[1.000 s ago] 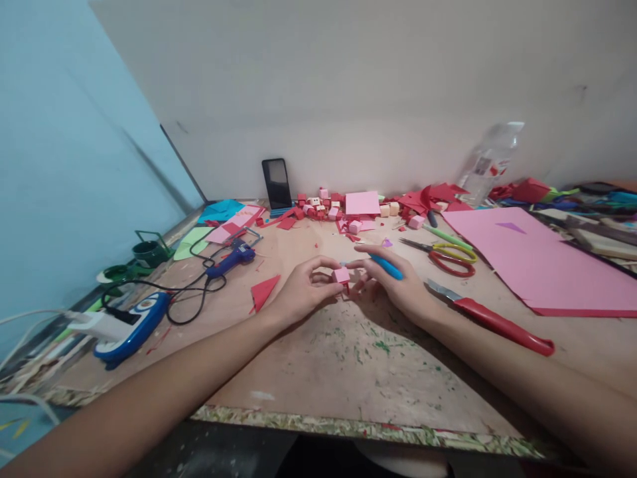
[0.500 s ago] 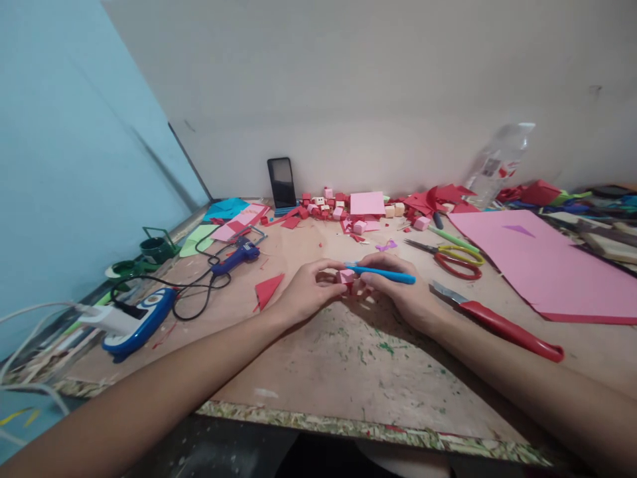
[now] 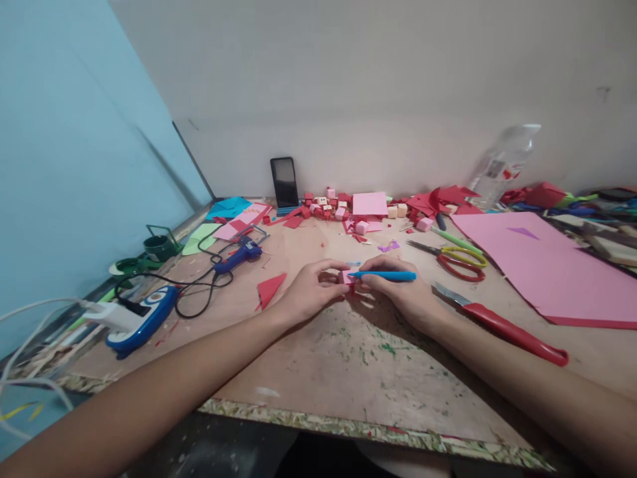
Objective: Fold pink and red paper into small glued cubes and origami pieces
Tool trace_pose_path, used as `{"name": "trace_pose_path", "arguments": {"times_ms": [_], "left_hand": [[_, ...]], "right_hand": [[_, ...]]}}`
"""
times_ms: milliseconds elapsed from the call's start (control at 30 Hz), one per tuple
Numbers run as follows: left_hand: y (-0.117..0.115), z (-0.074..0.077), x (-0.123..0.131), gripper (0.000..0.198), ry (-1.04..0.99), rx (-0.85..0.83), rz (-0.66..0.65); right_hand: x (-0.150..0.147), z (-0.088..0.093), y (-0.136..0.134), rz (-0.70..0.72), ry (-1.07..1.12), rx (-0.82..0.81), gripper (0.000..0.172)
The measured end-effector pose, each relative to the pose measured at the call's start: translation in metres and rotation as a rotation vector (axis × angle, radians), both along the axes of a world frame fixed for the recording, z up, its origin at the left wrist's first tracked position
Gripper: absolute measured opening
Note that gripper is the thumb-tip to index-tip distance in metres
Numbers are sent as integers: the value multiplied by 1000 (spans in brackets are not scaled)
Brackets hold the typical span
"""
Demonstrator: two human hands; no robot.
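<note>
Between the fingers of my left hand is a small pink paper cube, with some red below it. My right hand is closed around a blue pen, which lies nearly level, its tip at the cube's upper face. Whether the tip touches the paper is too small to tell. Just behind the fingers lies a small light-blue piece, perhaps the pen's cap. A red paper triangle rests to the left of my left hand.
Scissors and a red-handled knife lie right of my right hand, before large pink sheets. At left are a blue glue gun and a power strip. Paper cubes, a phone and a bottle line the wall.
The blue pen's tip has come over the pink cube's upper face, and the light-blue piece now shows behind the fingers. The whole view has shifted slightly.
</note>
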State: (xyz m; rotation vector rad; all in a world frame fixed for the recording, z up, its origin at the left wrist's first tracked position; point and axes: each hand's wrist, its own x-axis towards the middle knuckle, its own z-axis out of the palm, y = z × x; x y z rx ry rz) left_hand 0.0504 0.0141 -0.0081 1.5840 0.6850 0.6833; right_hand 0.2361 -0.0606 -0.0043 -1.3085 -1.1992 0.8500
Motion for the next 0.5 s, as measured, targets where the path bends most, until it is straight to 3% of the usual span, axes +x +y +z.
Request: {"name": "trace_pose_path", "arguments": {"times_ms": [500], "left_hand": [[2, -2, 0, 27, 8, -1, 6]], "right_hand": [[0, -1, -1, 30, -25, -18, 20]]}}
